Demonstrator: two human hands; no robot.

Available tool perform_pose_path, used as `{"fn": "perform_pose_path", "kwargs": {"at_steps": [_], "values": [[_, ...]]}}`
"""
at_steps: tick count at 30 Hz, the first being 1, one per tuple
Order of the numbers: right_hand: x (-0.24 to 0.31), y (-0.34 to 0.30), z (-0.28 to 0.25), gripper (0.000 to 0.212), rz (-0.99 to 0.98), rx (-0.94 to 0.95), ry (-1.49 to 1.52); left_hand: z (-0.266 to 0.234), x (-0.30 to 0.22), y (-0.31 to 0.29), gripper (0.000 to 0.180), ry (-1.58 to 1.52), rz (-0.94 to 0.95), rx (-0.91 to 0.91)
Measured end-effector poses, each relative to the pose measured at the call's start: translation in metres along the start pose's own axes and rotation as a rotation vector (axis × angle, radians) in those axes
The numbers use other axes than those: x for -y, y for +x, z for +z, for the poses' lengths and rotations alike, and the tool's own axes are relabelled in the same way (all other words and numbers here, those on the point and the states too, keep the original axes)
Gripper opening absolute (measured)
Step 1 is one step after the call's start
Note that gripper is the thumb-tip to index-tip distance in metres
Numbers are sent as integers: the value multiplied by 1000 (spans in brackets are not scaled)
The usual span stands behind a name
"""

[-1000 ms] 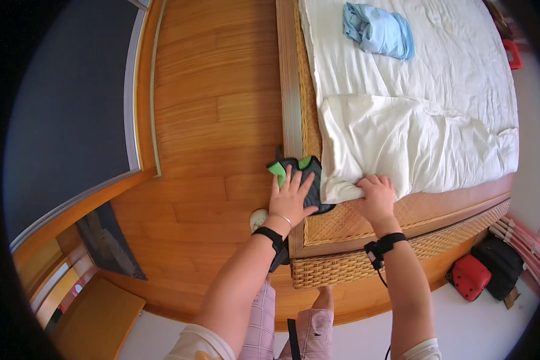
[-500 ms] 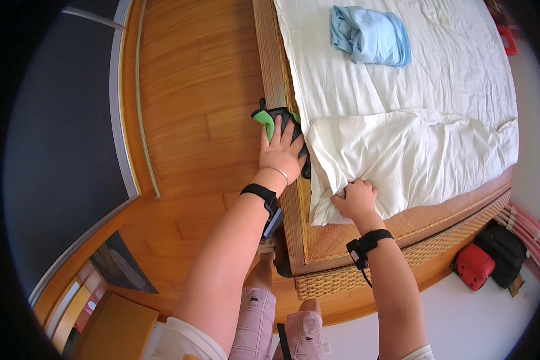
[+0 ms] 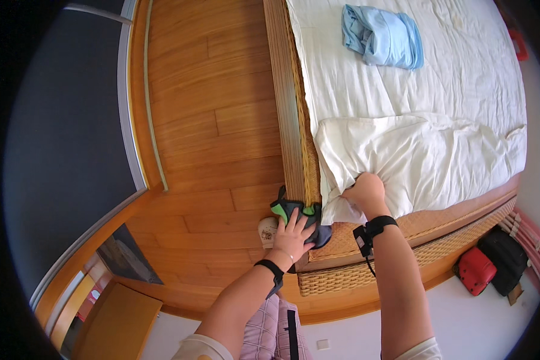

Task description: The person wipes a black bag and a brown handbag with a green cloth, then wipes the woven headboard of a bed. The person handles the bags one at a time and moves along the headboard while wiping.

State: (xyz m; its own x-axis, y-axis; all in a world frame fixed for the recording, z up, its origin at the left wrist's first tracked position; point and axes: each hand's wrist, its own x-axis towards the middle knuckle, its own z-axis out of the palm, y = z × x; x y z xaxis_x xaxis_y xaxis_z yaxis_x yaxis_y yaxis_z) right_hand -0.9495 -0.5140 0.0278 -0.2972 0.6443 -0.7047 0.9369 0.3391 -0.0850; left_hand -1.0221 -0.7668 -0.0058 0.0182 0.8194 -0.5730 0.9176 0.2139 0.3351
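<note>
Your left hand [image 3: 290,239] shifts toward six o'clock, spread over the green-black cloth [image 3: 308,210]; the white bedding [image 3: 429,147] is folded back, creases remaining, the grip of your right hand [image 3: 368,191] indeterminable.

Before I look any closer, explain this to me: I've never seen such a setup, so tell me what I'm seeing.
There is no machine here: a person works bare-handed. The view comes from a wide fisheye camera worn on the head, looking down, so straight edges bend near the rim. On the bed, a folded light blue cloth lies on white bedding. The left hand rests, fingers spread, on a green-and-black cloth at the edge of the wooden bed frame. The right hand is at a fold in the bedding; its fingertips are hidden, so I can't tell how firmly it holds.
</note>
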Motion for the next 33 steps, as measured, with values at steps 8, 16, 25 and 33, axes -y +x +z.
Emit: {"fn": "perform_pose_path", "kwargs": {"at_steps": [8,16,25,33], "values": [[-17,1,27,43,1,-48,26,-58,17,55,67,-96,-93,-58],[-10,1,16,49,6,-63,11,-120,65,123,64,-129,-177,-188],[-8,6,15,33,109,11,-17,-178,104,168,67,-91,-152,-146],[-10,4,11,35,150,125,-109,-239,138,217,73,-27,-118,-48]]}}
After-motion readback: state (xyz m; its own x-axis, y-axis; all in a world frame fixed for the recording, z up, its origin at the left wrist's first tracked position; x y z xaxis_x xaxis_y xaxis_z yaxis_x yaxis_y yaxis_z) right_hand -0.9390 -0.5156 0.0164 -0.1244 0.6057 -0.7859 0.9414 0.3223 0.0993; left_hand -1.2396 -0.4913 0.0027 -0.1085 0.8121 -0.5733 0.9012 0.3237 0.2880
